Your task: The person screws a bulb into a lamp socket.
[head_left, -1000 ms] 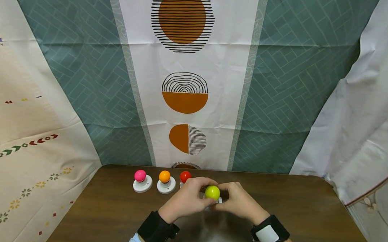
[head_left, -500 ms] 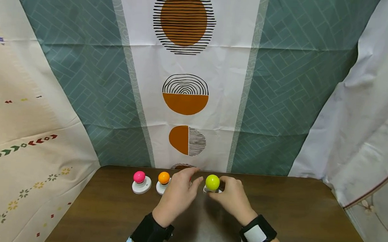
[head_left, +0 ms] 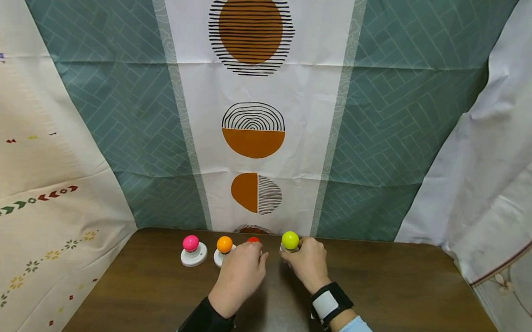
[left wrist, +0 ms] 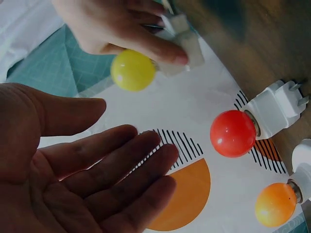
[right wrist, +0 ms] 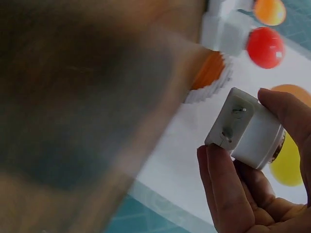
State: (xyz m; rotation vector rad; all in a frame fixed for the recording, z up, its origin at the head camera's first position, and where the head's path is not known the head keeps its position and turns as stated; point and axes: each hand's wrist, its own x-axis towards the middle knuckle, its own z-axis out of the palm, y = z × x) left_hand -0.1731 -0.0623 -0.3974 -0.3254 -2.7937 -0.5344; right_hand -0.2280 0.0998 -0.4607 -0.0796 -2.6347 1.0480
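Note:
My right hand [head_left: 308, 263] grips a white bulb holder [right wrist: 245, 128] between thumb and fingers, with a yellow-green light bulb [head_left: 290, 240] screwed into it. In the right wrist view the holder's underside faces the camera, off the table. My left hand [head_left: 241, 276] hovers in front of the red bulb [left wrist: 233, 133], fingers loosely extended and nothing in them. That bulb sits in a white plug-in holder [left wrist: 277, 108] with two metal pins. From the head, my left hand covers most of it.
Left of the red bulb stand an orange bulb [head_left: 224, 244] and a pink bulb [head_left: 190, 243], the pink one on a round white base [head_left: 194, 257]. The brown wooden table [head_left: 131, 289] ends at a hanging patterned cloth [head_left: 261, 81].
Both hands were around the yellow-green bulb. My left hand has let go and moved left to the red one. My right hand has carried the bulb and holder toward the table's back edge.

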